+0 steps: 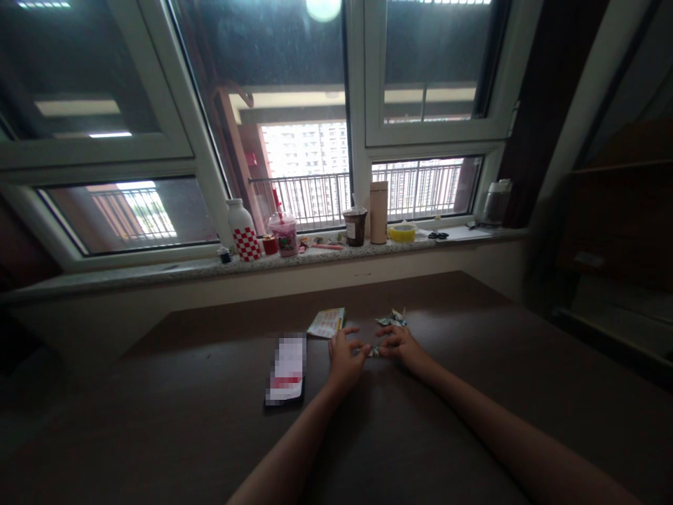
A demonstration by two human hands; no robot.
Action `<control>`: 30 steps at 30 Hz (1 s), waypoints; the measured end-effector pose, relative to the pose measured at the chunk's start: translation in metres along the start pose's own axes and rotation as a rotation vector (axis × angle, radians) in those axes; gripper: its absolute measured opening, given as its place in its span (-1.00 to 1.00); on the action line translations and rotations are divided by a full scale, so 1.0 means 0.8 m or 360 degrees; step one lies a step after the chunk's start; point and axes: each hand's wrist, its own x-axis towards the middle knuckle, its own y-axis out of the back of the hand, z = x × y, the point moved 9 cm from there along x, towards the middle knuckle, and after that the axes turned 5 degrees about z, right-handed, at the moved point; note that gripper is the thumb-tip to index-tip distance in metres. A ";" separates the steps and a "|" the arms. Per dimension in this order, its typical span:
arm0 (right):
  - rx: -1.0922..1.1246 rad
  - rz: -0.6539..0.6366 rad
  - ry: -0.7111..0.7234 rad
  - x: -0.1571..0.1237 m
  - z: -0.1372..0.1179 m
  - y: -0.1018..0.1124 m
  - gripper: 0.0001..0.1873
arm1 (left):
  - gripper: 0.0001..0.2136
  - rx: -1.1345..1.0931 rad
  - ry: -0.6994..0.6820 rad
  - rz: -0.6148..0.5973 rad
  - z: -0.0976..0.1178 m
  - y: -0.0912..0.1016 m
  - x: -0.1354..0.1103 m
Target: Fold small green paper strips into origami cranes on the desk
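Between my two hands is a small piece of folded, patterned paper (375, 351), low over the dark table. My left hand (346, 357) pinches its left end with thumb and finger. At the other end, my right hand (400, 346) has its fingers closed on the paper. Just beyond my right hand lies a folded paper figure (394, 318) with pointed tips, partly covered by the fingers. A printed sheet or booklet (326, 323) rests behind my left hand. To the left of that hand is a phone (287, 372), its screen lit and blurred out.
The brown table (210, 393) ends below a stone windowsill (326, 254). On the sill stand a red-checked white bottle (245, 231), a pink cup (282, 231), a dark drink cup (355, 226), a tan flask (378, 213), yellow tape (402, 233) and a jug (497, 203).
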 end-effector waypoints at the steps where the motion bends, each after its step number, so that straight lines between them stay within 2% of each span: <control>1: 0.0006 -0.0031 -0.0005 -0.001 0.000 0.000 -0.83 | -0.89 0.0023 -0.0020 -0.0035 0.002 -0.001 0.000; 6: 0.0039 -0.0118 -0.0011 -0.002 0.002 0.000 -0.84 | -0.93 0.0083 -0.0073 -0.0130 0.007 -0.005 0.000; 11: 0.0051 0.0079 -0.0005 0.002 0.002 0.007 -0.85 | -0.89 -0.0033 -0.0012 0.0026 -0.002 0.000 0.003; 14: 0.0071 0.0111 -0.0017 0.004 0.002 0.006 -0.88 | -0.87 -0.0082 0.0010 0.0079 -0.006 0.004 0.003; 21: 0.0092 -0.0051 -0.0133 0.002 0.009 0.003 -0.89 | -0.91 0.0015 -0.0117 -0.0134 0.005 -0.006 -0.002; 30: 0.0085 0.0093 -0.0081 0.004 0.002 0.009 -0.92 | -0.89 -0.0174 0.0019 0.0028 -0.006 0.001 0.004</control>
